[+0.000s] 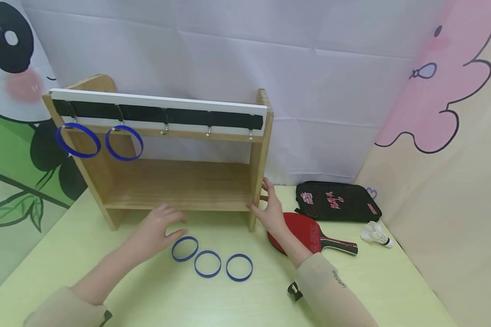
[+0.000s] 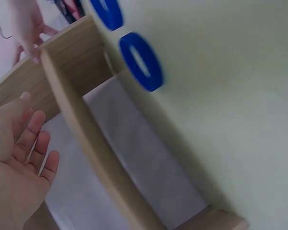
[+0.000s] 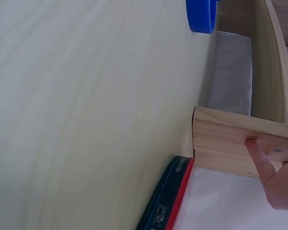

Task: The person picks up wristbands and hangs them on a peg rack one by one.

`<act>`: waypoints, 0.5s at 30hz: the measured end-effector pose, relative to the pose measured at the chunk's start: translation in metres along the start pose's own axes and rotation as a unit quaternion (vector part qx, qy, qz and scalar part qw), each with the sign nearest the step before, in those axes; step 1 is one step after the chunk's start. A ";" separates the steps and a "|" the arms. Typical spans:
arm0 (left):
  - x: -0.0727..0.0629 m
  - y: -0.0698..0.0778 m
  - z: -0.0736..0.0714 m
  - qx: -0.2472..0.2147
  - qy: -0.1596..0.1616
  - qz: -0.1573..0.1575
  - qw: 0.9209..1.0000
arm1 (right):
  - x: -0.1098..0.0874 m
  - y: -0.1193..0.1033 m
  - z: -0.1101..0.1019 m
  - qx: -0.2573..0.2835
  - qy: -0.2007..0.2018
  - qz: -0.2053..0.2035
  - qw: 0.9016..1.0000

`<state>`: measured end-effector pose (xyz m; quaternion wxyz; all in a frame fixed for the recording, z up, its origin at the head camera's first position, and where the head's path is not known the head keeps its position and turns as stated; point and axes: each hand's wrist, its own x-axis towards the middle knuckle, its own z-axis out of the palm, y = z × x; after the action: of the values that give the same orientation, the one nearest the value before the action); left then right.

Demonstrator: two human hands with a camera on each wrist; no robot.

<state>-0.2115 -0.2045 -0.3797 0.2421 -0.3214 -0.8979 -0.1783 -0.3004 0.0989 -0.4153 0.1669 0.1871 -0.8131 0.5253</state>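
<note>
A pale cloth (image 1: 311, 54) is hanging behind a light yellow table (image 1: 393, 286), and on that table a wooden rack (image 1: 180, 181) is standing upright, left of centre in the head view. A black case (image 1: 338, 201) is lying to the right of the rack, while a red table tennis paddle (image 1: 307, 227) is lying in front of the case, partly hidden by the right forearm. The right hand (image 1: 271, 213) is gripping the rack's right side panel, the thumb resting at the front near the shelf and a finger pressing the outer face. The left hand (image 1: 157, 229) is hovering near the front edge of the shelf, its fingers relaxed and holding nothing. A white shuttlecock (image 1: 374, 234) is lying near the table's right edge. Two blue rings (image 1: 82, 155) are hanging from the rack's two leftmost hooks, and three table rings (image 1: 206, 275), also blue, are lying flat before the rack. A small black object (image 1: 295, 291) is sitting beside the right sleeve. Three more metal hooks (image 1: 208, 131) are hanging along the rack's black strip.
</note>
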 end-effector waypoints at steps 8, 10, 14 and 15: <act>-0.014 -0.022 0.027 -0.044 -0.080 -0.034 0.995 | -0.003 -0.019 -0.004 0.004 -0.014 0.001 1.000; -0.016 -0.028 0.032 -0.050 -0.089 -0.040 0.994 | -0.005 -0.029 -0.007 0.009 -0.019 0.003 1.000; -0.018 -0.039 0.042 -0.063 -0.105 -0.048 0.991 | -0.007 -0.040 -0.011 0.011 -0.026 0.007 1.000; -0.019 -0.042 0.045 -0.066 -0.107 -0.048 0.991 | -0.007 -0.040 -0.011 0.011 -0.027 0.008 1.000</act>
<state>-0.2411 -0.2229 -0.4334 0.1137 -0.3103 -0.9196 -0.2127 -0.2740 0.0948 -0.3825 0.1389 0.1969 -0.8132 0.5298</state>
